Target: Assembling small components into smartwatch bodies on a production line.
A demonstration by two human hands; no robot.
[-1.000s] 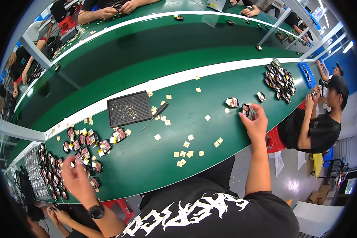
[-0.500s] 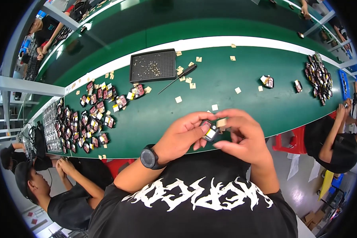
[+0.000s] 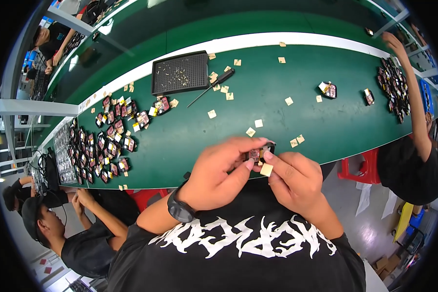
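Observation:
In front of my chest, near the table's front edge, my left hand (image 3: 224,168) is closed around a small black electronic housing (image 3: 254,155) with a reddish circuit board inside. Its thumb presses on the board side, and fingers cover much of the housing. My right hand (image 3: 297,182) meets it from the right, thumb tip at the housing's inside. A pale square piece (image 3: 266,169) sticks out at the pinch of the right thumb and fingers; whether it is joined to the housing is hidden. Small beige paper squares (image 3: 294,142) lie just beyond my hands.
Many similar housings (image 3: 114,127) cover the table's left side; another heap (image 3: 393,90) is at the far right. A black tray (image 3: 180,73) holds tiny metal parts, with a screwdriver (image 3: 211,88) beside it. Co-workers sit left (image 3: 78,238) and right (image 3: 409,165).
My right hand has closed in from spread fingers to a pinch at the housing, which has been tilted. Beige squares now show beyond my hands. The right co-worker's arm has reached across the table.

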